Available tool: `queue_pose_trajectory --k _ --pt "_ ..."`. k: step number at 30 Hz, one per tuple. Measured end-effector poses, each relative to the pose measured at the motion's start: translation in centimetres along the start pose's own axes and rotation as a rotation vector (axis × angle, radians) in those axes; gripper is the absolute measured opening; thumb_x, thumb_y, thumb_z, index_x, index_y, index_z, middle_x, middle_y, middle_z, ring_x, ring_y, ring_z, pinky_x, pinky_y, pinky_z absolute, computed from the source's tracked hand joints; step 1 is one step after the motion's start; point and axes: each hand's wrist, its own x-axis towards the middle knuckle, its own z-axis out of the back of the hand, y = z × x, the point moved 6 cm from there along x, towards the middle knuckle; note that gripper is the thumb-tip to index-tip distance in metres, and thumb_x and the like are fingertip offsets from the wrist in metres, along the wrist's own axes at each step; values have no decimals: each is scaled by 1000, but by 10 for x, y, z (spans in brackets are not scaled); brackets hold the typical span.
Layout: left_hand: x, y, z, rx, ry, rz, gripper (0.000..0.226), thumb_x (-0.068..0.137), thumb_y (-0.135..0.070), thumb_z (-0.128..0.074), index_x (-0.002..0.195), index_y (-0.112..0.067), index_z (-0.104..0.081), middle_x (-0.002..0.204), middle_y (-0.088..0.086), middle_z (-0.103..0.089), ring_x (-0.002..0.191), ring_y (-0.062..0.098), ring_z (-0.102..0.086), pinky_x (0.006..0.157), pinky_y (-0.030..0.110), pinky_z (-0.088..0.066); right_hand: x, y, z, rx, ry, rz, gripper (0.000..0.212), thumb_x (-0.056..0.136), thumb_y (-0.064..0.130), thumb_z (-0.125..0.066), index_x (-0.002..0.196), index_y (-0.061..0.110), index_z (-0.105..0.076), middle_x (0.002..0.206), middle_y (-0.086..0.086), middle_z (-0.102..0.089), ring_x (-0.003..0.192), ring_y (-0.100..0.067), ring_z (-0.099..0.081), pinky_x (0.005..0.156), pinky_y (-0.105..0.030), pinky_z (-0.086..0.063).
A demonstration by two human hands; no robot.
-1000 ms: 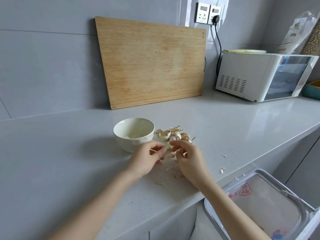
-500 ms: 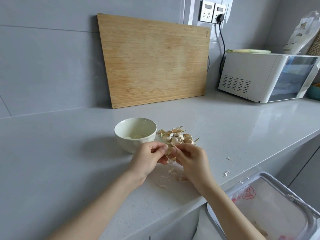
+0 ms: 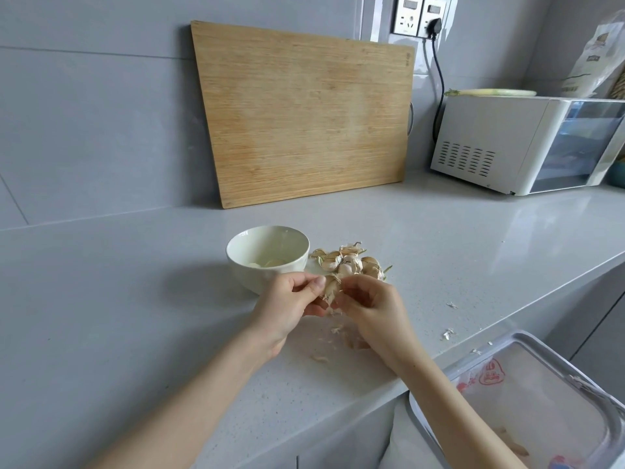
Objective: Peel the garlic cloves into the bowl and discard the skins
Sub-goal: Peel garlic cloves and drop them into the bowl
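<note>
Fingers (image 3: 317, 284) of your left hand (image 3: 287, 308) and right hand (image 3: 373, 308) pinch a clove (image 3: 330, 288); bowl (image 3: 236, 246) holds few, pile (image 3: 351, 263) waits at its three o'clock.

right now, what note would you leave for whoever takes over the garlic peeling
Left hand and right hand both pinch one clove with loose skin, just in front of the bowl.
Done: a few peeled cloves lie in the bowl.
Left: the pile of unpeeled cloves right of the bowl; skin scraps on the counter go into the bin below its edge.
</note>
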Motion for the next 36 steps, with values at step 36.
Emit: queue_pose_trajectory --k 36 --pt "-2 1 5 60 55 213 20 97 -5 -44 77 -6 -49 65 9 -49 52 15 -44 40 15 -28 2 19 8 -590 221 338 35 98 23 -45 68 6 -51 59 6 -43 57 -11 -39 55 -22 -29"
